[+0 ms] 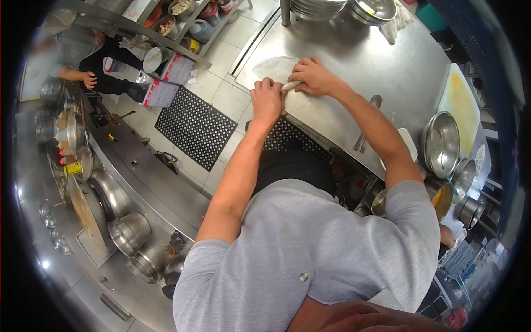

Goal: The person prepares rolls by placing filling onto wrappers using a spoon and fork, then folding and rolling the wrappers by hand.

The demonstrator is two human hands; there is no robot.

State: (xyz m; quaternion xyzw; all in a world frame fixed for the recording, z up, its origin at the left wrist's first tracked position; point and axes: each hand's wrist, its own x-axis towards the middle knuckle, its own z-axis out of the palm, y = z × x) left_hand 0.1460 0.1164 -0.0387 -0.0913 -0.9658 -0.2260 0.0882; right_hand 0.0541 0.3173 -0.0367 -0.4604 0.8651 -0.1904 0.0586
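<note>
At the corner of the steel table [354, 72], a short pale roll [291, 86], dough-like in look, lies between my two hands. My left hand [267, 101] has its fingers curled over the near left end of the roll. On the other end, my right hand [313, 77] bends its fingers down around it. The fingertips are partly hidden, and I cannot tell what is inside the roll. Just beyond the hands, a thin whitish sheet or film [272, 67] lies flat on the steel.
Metal tongs [368, 124] lie right of my hands. Steel bowls [441, 144] and a cutting board [462, 105] stand further right; stacked bowls [318, 8] are at the back. Black rubber mats [196, 127] cover the floor. Another person [77, 50] is at the upper left.
</note>
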